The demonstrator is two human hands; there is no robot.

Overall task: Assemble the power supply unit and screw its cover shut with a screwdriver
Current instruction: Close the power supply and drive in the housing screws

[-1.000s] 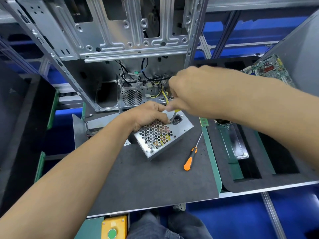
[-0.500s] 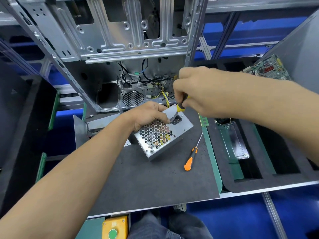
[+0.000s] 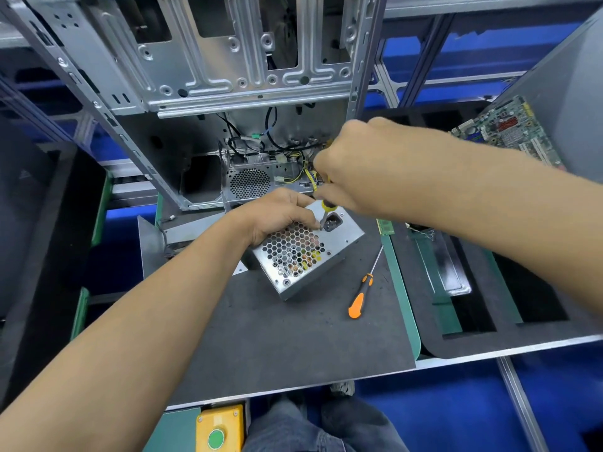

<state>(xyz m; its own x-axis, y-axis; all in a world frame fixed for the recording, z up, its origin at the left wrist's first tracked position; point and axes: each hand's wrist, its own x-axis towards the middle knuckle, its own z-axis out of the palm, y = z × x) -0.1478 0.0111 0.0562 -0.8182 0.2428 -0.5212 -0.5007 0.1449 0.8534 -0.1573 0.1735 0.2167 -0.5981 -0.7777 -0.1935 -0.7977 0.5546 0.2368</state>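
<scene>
A bare metal computer chassis (image 3: 228,60) stands open at the far side, with loose cables and a perforated housing in its lower bay. In front of it the dark grey desk (image 3: 277,337) carries the work. To the right lies a black foam tray (image 3: 489,337) with deep cut-outs, and a green circuit board (image 3: 509,132) leans at the far right. The power supply unit (image 3: 310,252) sits tilted near the middle of the desk, its honeycomb grille facing up and its black power socket toward the far right corner. The left hand (image 3: 277,213) rests on the unit's far left edge, its fingers curled over the top and gripping the casing. The right hand (image 3: 365,171) hovers above the socket, its fingers closed around the yellow and black screwdriver (image 3: 327,208), whose shaft points down to the casing just beside the socket. An orange screwdriver (image 3: 359,298) lies on the desk right of the unit, apart from it. A yellow button box (image 3: 220,425) sits at the near edge.
</scene>
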